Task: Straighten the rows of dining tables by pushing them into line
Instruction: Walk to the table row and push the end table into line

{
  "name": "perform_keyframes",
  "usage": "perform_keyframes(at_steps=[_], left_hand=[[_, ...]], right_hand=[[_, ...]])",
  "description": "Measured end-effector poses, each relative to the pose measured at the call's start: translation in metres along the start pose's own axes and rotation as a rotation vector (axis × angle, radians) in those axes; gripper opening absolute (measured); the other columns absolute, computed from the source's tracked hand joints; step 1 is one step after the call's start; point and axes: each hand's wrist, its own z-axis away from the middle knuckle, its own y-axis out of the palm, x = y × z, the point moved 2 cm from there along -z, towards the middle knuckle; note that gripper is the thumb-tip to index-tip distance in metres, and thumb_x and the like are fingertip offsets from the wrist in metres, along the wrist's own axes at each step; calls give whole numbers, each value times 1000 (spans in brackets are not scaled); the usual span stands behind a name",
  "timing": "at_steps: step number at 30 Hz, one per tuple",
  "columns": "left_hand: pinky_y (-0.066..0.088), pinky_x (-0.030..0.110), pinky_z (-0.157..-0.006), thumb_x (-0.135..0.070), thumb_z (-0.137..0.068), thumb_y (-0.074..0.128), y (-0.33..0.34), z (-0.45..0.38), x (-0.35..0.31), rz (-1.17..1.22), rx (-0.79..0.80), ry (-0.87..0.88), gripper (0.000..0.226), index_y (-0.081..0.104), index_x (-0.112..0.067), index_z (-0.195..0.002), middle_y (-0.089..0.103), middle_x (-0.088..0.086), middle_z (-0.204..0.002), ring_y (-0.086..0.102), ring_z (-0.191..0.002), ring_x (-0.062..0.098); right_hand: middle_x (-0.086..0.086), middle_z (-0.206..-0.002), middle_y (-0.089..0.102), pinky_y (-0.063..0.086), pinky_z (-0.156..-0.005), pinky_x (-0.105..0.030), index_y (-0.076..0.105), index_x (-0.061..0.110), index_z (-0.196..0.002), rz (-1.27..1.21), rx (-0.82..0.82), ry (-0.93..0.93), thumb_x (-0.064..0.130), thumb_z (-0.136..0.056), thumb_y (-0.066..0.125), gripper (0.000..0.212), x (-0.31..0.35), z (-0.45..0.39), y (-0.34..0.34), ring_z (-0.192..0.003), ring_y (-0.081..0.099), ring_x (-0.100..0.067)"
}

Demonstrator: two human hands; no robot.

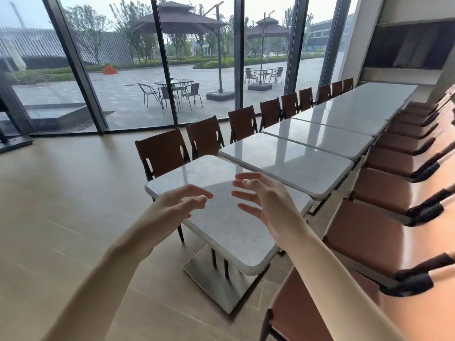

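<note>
Marble nearest table (229,225), skewed out of its row (320,141): our left hand (182,203) and right hand (261,200) hover empty, fingers loosely spread; we should press both flat on its edge and push evenly.

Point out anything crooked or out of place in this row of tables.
The nearest table sits out of line: it is shifted toward the window side, so its edges do not meet the next table. Both hands, left and right, hover above it.
</note>
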Motion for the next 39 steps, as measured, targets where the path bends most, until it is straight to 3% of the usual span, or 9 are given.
perform_keyframes(at_steps=[4, 12, 17, 23, 31, 39], left_hand=[[50, 30, -98, -55, -77, 58, -9, -27, 7, -4, -24, -28, 24, 75, -46, -91, 71, -27, -102, 66, -108, 1], [50, 27, -95, -54, -79, 60, -18, -70, 23, 15, -11, -29, 23, 75, -44, -92, 71, -25, -106, 66, -105, -3], [52, 28, -96, -46, -91, 67, -13, -100, 29, 89, -25, -19, 21, 75, -30, -103, 73, -15, -110, 69, -106, 3], [54, 27, -93, -31, -98, 59, -21, -120, 48, 119, -58, -10, 16, 74, -27, -102, 73, -12, -112, 69, -106, 5], [55, 27, -92, -36, -97, 60, -84, -128, 97, 116, -83, -56, 17, 74, -28, -102, 71, -20, -107, 69, -106, 5], [54, 26, -88, -28, -101, 58, -209, -144, 142, 21, -71, -32, 21, 76, -36, -94, 73, -18, -102, 70, -101, 2]], right_hand=[[1, -116, 73, 56, -100, -41, 70, 21, -112, 23, 36, 19, 20, -104, 53, 18, -6, -31, 4, -108, 71, -16], [2, -111, 75, 57, -99, -40, 71, 20, -110, -11, 11, 30, 19, -105, 52, 20, -9, -80, -3, -105, 72, -15], [2, -112, 74, 58, -96, -36, 69, 21, -111, 12, 8, 26, 21, -105, 52, 18, -18, -102, 2, -105, 72, -15], [1, -112, 73, 59, -93, -32, 69, 20, -109, 44, -1, 48, 21, -105, 52, 17, -33, -121, 17, -105, 72, -15], [2, -111, 73, 59, -88, -26, 68, 22, -108, 67, 34, 80, 22, -105, 51, 17, -57, -152, 94, -102, 72, -12], [-1, -111, 74, 59, -90, -30, 71, 17, -111, -39, -49, 4, 19, -104, 52, 21, -41, -216, 186, -102, 73, -14]])
